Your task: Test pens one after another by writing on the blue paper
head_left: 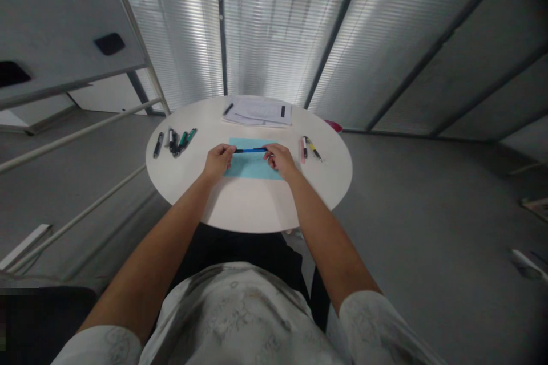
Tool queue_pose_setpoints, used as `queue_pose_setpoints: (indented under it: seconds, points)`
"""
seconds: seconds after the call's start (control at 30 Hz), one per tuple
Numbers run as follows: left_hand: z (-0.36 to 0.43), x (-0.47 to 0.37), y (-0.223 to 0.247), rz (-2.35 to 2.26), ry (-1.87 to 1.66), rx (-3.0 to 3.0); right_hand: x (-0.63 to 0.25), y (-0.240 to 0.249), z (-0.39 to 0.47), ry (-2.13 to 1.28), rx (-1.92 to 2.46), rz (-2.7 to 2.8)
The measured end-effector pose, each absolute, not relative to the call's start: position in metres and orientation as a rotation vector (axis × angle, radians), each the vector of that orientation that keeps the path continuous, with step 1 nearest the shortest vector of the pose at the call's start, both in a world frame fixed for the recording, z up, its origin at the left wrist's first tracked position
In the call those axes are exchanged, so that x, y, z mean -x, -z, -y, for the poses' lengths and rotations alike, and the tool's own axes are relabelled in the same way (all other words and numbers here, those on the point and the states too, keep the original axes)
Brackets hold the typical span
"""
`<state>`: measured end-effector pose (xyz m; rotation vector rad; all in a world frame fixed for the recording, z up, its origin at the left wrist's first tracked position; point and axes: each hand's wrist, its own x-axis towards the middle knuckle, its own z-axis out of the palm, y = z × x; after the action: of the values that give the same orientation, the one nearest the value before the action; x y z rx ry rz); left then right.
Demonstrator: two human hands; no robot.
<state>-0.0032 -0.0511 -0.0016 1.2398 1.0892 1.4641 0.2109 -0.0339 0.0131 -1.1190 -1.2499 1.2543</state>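
A blue pen with dark ends [250,150] lies level between my hands, above a light blue sheet [252,170] on the round white table. My left hand [218,159] pinches its left end between thumb and fingers. At the other end, my right hand [279,159] grips the pen with its fingertips, the remaining fingers curled under. Parts of the sheet's left and right edges are hidden behind my hands.
On the left of the table [248,211] lie several black and green markers [183,140] and a dark marker [158,145]. Papers [257,112] with a dark pen [228,109] are at the back. Pink, black and yellow pens [314,149] lie right. A metal railing [81,138] stands left.
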Motion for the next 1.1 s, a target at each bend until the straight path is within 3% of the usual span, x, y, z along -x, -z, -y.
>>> queue_pose_setpoints:
  seconds: [1.1]
  points:
    - [0.0476, 0.0057, 0.0041, -1.025, -1.556, -1.105, -0.213, -0.0068, 0.0282, -1.323, 1.106, 1.169]
